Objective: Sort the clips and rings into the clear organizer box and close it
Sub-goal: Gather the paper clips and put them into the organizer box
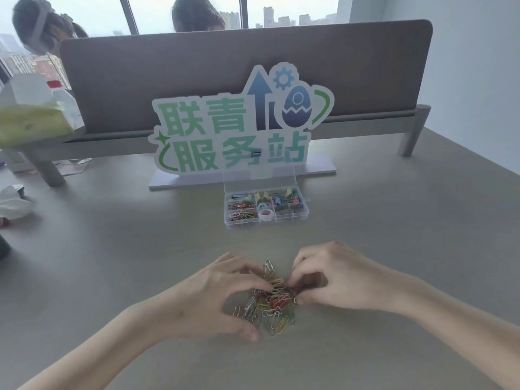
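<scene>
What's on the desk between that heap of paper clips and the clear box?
Nothing: in the head view, only bare table lies between the paper clip pile and the open organizer box. Both hands flank the pile.
</scene>
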The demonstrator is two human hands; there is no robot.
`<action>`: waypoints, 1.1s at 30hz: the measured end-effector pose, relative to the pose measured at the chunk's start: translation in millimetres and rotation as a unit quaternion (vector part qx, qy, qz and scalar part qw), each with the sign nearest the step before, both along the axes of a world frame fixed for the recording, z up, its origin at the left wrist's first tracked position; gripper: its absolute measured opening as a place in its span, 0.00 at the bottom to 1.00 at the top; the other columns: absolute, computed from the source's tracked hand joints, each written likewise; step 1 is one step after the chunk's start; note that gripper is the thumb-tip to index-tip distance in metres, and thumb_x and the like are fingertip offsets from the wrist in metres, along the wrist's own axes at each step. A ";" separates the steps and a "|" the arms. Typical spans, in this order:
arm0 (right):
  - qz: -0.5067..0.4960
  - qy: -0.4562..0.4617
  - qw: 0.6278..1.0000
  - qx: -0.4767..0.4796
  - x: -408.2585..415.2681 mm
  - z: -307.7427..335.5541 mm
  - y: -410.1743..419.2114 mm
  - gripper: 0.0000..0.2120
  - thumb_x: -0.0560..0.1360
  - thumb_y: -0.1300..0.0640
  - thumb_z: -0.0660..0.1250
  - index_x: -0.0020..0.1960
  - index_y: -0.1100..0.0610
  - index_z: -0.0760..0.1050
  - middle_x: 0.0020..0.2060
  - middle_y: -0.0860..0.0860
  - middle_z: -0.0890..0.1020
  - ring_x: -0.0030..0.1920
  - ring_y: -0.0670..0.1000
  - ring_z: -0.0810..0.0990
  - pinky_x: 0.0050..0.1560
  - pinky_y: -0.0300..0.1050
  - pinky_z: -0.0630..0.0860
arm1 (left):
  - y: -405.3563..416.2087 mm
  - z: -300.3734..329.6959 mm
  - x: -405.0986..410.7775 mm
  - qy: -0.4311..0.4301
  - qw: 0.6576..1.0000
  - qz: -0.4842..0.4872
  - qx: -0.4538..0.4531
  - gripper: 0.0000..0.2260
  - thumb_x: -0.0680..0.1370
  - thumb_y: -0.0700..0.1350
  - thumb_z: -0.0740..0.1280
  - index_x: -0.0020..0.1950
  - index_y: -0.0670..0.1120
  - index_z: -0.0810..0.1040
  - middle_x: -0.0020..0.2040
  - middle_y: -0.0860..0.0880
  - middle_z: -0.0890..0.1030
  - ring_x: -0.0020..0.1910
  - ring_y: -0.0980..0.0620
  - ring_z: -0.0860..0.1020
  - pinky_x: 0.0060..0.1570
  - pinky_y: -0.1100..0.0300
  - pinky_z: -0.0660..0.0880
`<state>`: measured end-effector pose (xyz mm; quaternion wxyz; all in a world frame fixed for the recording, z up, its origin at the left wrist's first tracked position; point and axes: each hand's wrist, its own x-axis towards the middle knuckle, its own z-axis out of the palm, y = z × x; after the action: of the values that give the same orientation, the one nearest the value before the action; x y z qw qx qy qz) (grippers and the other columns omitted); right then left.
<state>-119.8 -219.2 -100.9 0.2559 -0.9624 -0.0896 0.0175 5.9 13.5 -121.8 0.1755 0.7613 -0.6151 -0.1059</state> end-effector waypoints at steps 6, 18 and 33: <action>-0.028 -0.024 0.999 0.028 11.6 4.8 -3.6 0.04 0.73 0.52 0.74 0.47 0.47 0.82 0.41 0.42 0.81 0.42 0.40 0.80 0.44 0.29 0.73 | 8.9 5.0 3.9 -0.024 0.997 0.064 -0.042 0.18 0.74 0.59 0.69 0.63 0.59 0.74 0.56 0.61 0.74 0.52 0.71 0.69 0.55 0.75 0.66; 0.015 0.045 0.996 -0.069 34.2 3.8 12.6 0.19 0.82 0.59 0.56 0.69 0.42 0.73 0.46 0.38 0.70 0.48 0.35 0.70 0.50 0.33 0.64 | 19.2 10.9 1.4 0.008 0.992 0.126 0.015 0.19 0.74 0.60 0.69 0.64 0.61 0.74 0.52 0.62 0.71 0.45 0.71 0.70 0.50 0.72 0.68; -0.083 0.052 0.988 -0.117 -15.0 5.6 7.7 0.11 0.73 0.49 0.70 0.55 0.46 0.80 0.44 0.42 0.76 0.42 0.39 0.76 0.48 0.35 0.75 | 20.6 17.7 5.9 0.037 0.988 0.112 0.100 0.34 0.67 0.63 0.74 0.71 0.61 0.65 0.51 0.60 0.68 0.48 0.62 0.71 0.51 0.65 0.72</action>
<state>-134.7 -211.5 -95.3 0.1463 -0.9876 0.0063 0.0569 11.8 34.1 -104.1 0.1325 0.8345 -0.5054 -0.1748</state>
